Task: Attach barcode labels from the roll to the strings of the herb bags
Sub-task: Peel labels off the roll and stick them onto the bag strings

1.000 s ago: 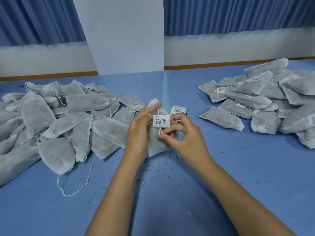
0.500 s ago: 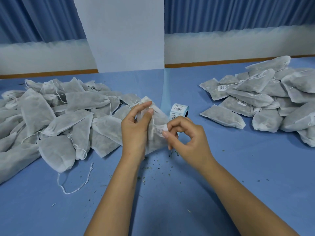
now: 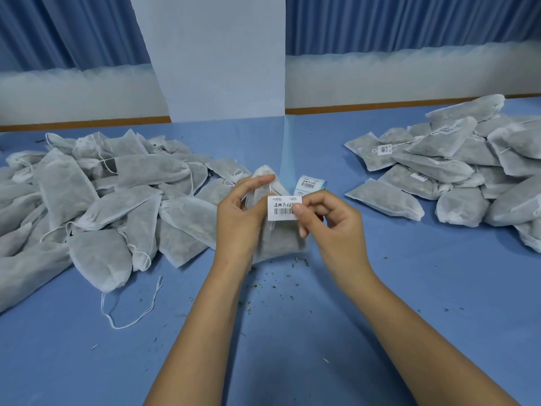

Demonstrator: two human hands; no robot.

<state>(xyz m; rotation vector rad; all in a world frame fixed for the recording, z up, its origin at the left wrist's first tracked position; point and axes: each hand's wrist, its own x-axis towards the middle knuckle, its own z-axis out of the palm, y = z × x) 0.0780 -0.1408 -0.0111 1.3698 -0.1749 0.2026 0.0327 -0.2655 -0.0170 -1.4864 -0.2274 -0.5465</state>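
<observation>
A white mesh herb bag stands upright at the table's middle, held by my left hand with fingers curled round its left side and neck. A white barcode label faces me in front of the bag. My right hand pinches the label's right edge between thumb and forefinger. The bag's string runs down behind the label. The label roll on blue backing lies just behind the bag.
A large heap of unlabelled bags with loose strings fills the left. A pile of labelled bags lies at the right. Herb crumbs dot the blue table near me. A white panel stands at the back.
The label, folded and half hidden in my right fingers half a second ago, now faces me flat in front of the bag. Both hands stay at the bag.
</observation>
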